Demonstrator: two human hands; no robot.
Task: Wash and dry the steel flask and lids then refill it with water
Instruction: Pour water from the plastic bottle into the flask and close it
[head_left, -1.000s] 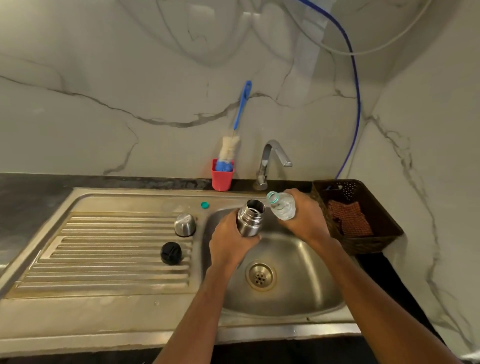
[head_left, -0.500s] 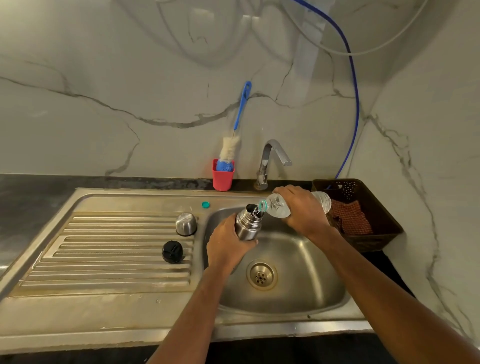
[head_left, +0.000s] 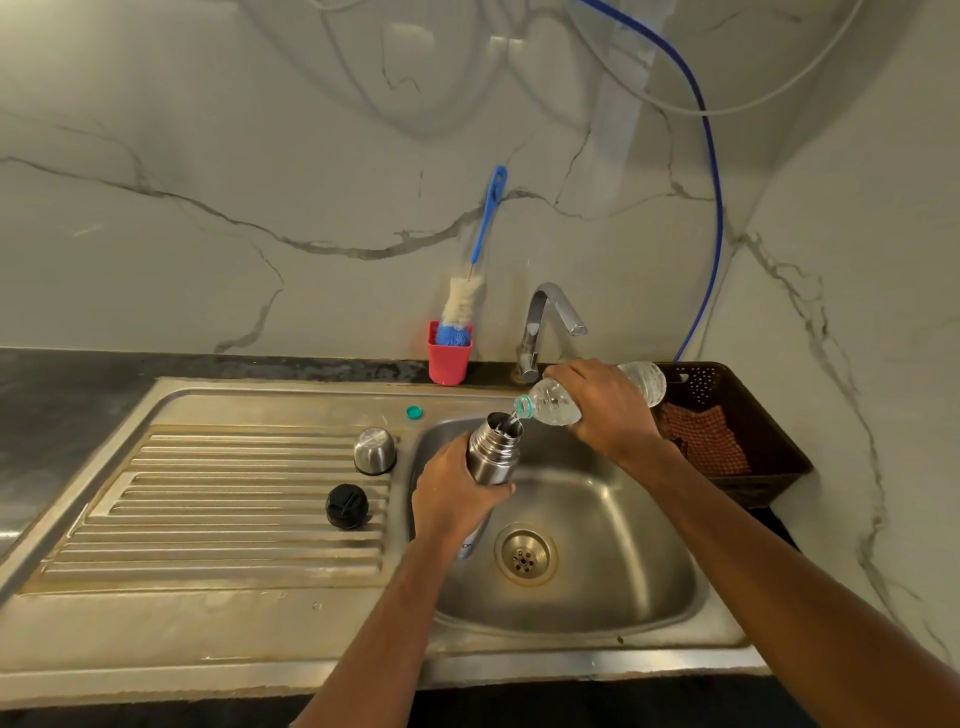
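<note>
My left hand (head_left: 454, 501) fingers curl tight round the flask (head_left: 493, 457), my right hand (head_left: 608, 410) fingers round the bottle (head_left: 553, 408) at its 2 o'clock; best to hold spout over mouth and pour slowly.

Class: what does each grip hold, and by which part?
Left grip holds the flask round its body, below the neck. Right grip holds the bottle round its middle.

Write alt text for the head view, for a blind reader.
The left hand holds an open steel flask over the sink while the right hand tips a clear plastic bottle, its neck at the flask's mouth. A steel cup lid and a black stopper sit on the draining board.
</note>
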